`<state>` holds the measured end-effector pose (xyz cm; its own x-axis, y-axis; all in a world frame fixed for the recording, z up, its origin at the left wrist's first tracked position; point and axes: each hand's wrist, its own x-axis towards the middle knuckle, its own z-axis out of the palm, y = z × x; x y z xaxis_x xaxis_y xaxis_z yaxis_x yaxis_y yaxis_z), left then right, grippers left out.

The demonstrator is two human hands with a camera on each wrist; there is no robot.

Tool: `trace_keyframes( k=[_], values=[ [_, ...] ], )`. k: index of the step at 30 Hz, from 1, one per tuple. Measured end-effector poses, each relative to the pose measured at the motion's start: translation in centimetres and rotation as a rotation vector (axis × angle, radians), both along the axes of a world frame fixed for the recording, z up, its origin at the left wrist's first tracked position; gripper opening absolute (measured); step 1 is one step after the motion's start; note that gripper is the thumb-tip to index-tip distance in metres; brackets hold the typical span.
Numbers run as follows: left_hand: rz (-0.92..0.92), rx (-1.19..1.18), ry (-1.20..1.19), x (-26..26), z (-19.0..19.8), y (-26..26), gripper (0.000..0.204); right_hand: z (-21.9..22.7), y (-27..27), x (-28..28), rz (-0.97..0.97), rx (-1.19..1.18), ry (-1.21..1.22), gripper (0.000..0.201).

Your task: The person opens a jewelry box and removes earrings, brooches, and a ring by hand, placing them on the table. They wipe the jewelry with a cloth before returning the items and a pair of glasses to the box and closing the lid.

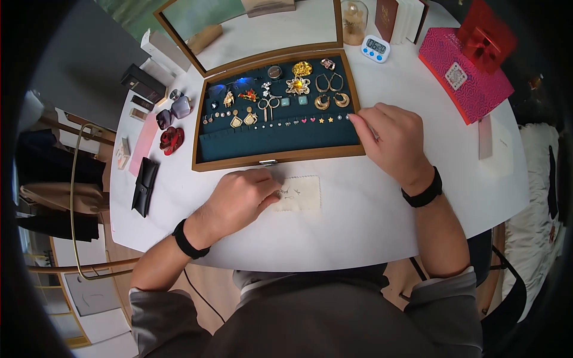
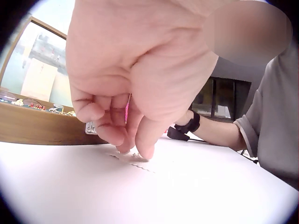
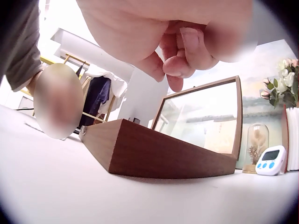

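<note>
In the head view a wooden jewelry box (image 1: 278, 160) with a dark green lining stands with its glass lid raised. Rows of earrings, brooches and rings fill it. My right hand (image 1: 394, 140) reaches over its right side, thumb and index finger pinching close at a small pale stud earring (image 1: 348, 117) at the end of the front row. My left hand (image 1: 236, 197) is low over a cream zigzag-edged cloth (image 1: 309, 200) that bears small thin jewelry pieces. In the left wrist view the curled fingers and thumb (image 2: 146, 150) come down onto the cloth; what lies between them cannot be told.
Sunglasses (image 1: 173, 112), a red flower ornament (image 1: 172, 141), a black case (image 1: 144, 187) and small boxes lie left of the jewelry box. A white timer (image 1: 375, 49) and a glass dome (image 1: 354, 24) stand behind. A pink patterned box (image 1: 465, 74) is at far right.
</note>
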<state>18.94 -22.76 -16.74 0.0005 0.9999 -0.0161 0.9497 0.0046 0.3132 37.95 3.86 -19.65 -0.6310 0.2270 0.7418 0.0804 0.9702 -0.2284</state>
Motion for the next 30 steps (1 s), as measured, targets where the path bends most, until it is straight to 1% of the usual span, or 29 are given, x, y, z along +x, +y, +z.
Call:
trace_keyframes(
  k=[11,23,30],
  values=[
    [-0.017,-0.017,0.029,0.17,0.0,0.39,0.01,-0.54,0.18,-0.08,0.003,-0.003,0.021,0.033],
    [-0.027,-0.001,0.058,0.3,-0.09,0.22,0.012,-0.45,0.1,-0.09,-0.009,0.005,-0.008,0.033],
    [-0.016,-0.001,0.034,0.3,-0.02,0.26,0.013,-0.54,0.14,-0.07,0.0,0.012,0.001,0.032]
  ],
)
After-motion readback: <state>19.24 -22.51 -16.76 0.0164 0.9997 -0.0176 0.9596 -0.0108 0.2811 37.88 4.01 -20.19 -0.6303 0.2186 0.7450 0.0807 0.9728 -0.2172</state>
